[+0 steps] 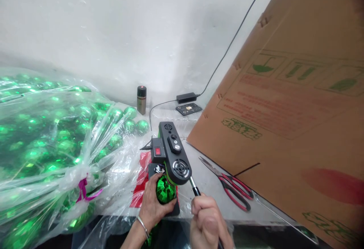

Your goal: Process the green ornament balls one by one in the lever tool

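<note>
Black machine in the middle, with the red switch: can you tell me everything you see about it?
The black machine looks like plastic and leans up over a dark base on the table. It has a red switch on its side, buttons on top and a round grille in front. A thin cable meets its left side. The right hand grips its lever, and the left hand holds a shiny green ball under its head.
</note>
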`<state>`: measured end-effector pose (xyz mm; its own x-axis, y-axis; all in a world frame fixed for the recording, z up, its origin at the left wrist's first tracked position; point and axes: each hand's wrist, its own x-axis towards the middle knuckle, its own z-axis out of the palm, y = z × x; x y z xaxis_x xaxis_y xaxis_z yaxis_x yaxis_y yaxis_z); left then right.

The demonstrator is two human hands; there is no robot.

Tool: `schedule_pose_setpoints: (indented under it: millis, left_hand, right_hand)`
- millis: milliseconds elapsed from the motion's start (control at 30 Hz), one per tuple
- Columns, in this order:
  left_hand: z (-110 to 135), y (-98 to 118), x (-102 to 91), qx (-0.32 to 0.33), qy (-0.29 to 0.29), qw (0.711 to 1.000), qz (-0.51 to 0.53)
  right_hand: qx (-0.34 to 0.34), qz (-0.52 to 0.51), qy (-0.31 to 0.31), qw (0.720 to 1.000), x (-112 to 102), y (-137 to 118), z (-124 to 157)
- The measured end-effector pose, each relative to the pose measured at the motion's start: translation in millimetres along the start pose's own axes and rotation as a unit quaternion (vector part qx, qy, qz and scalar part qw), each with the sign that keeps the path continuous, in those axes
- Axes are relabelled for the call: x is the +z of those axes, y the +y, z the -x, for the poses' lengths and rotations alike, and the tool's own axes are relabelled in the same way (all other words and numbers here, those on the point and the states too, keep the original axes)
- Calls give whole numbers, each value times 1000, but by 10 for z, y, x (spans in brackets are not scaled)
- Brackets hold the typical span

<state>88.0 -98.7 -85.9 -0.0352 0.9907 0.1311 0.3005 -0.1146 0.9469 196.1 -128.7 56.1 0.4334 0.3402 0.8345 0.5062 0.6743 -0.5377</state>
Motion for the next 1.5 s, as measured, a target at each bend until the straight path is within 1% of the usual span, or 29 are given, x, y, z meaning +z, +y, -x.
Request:
schedule_pose_setpoints:
  millis: [200, 367, 433, 500, 633, 733, 833, 933, 1033, 1100, 1200, 1267, 1333, 1367, 1500]
  left_hand:
    - [-12, 54, -26, -5, -13, 1000, -1]
    - [-22, 72, -9, -7, -7, 1000, -5]
    - [-28, 51, 3, -1, 2, 1000, -9]
    - [-34, 14, 6, 2, 4, 1000, -11]
    - [-51, -82, -22, -7, -19, 1000, -16]
    - [-68, -125, -56, -13, -27, 999, -19]
    - [-81, -106, -71, -15, -23, 999, -23]
    - [-77, -54, -51, -20, -1, 999, -32]
    - [-69, -12, -19, -23, 21, 999, -32]
    - [-81, 3, -11, -24, 24, 999, -26]
    - [-127, 3, -37, -30, 21, 999, -10]
    - [-119, -44, -74, -25, 0, 1000, 9]
    - [-9, -163, -115, -2, -14, 1000, 17]
    - [95, -253, -136, 19, -14, 1000, 13]
    - [668, -688, -261, 146, 27, 988, -32]
  right_hand:
    - [-13, -10, -23, 1000, -48, 23, -12]
    - [12, -31, -57, 998, -165, 144, 142]
    - [17, -39, -64, 997, -193, 181, 188]
    - [7, -39, -72, 997, -204, 196, 205]
    - [-21, -22, -95, 995, -212, 195, 239]
    - [-17, -17, -91, 996, -210, 220, 318]
    - [-8, -19, -78, 997, -195, 268, 402]
    - [-6, -22, -83, 996, -189, 297, 434]
    - [-6, -28, -93, 995, -192, 259, 371]
    - [0, -33, -92, 995, -172, 183, 257]
    - [44, -44, -79, 995, -99, 12, 1]
    - [77, -50, -76, 993, -45, -93, -162]
    - [91, -49, -71, 992, -18, -155, -263]
    - [91, -47, -70, 992, -18, -166, -282]
    - [63, -40, -83, 994, -79, -131, -210]
